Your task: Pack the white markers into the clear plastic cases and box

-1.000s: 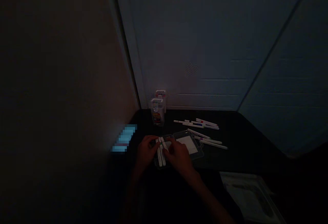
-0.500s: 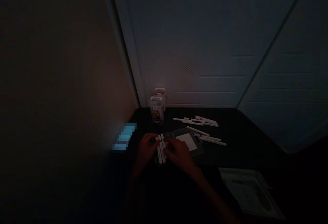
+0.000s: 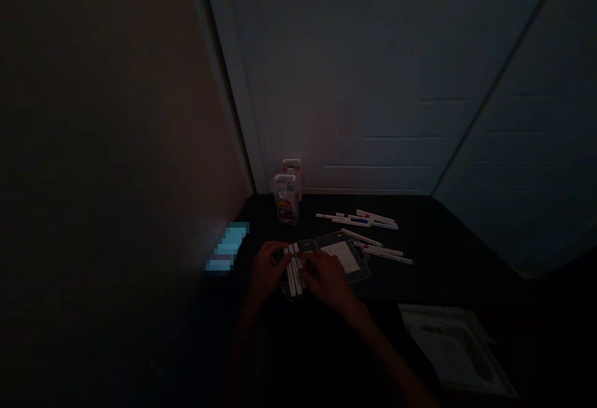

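Observation:
An open clear plastic case [image 3: 366,274] lies on the dark table, with white markers [image 3: 292,277] side by side in its left half. My left hand [image 3: 268,268] is at the left edge of the case, fingers curled and closed, thumb and index at the upper part of these markers. From the right, my right hand [image 3: 326,276] reaches over the case; its bent fingers are closed at the marker beside them, partly hiding it. A white paper insert [image 3: 345,257] shows in the case's right half. Dim light blurs the exact finger contacts.
Several loose white markers [image 3: 366,221] with coloured bands lie to the right and behind the case. Two upright clear marker boxes [image 3: 285,203] stand at the back left near the wall. A pale tray [image 3: 459,349] sits lower right. A blurred bright screen [image 3: 227,247] is at left.
Both hands stay almost in place at the markers in the case. The view has shifted very slightly; nothing else has visibly moved.

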### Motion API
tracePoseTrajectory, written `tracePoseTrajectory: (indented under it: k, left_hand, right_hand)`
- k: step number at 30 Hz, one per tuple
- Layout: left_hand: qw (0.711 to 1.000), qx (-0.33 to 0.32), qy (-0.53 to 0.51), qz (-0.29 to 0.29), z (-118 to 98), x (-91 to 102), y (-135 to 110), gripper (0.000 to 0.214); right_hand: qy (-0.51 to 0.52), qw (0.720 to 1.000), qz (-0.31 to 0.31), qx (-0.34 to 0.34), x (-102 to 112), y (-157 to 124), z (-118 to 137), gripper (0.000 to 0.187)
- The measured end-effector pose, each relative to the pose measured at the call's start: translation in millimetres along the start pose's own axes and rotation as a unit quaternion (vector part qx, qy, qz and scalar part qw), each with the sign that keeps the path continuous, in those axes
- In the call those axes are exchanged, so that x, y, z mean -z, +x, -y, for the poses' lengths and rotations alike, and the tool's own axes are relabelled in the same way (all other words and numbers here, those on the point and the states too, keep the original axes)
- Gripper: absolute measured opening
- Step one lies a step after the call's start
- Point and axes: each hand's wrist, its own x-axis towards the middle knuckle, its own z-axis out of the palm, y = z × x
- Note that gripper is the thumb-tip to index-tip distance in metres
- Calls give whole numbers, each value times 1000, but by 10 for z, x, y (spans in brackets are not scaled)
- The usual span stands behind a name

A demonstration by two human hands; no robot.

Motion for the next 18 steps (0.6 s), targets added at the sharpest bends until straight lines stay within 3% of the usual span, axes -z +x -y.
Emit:
tracePoseTrajectory:
  k: [18]
  left_hand:
    - [1000, -4, 4, 12, 35, -1, 17, 25]
  right_hand:
    - [-44, 998, 46, 0, 16, 33, -20, 41]
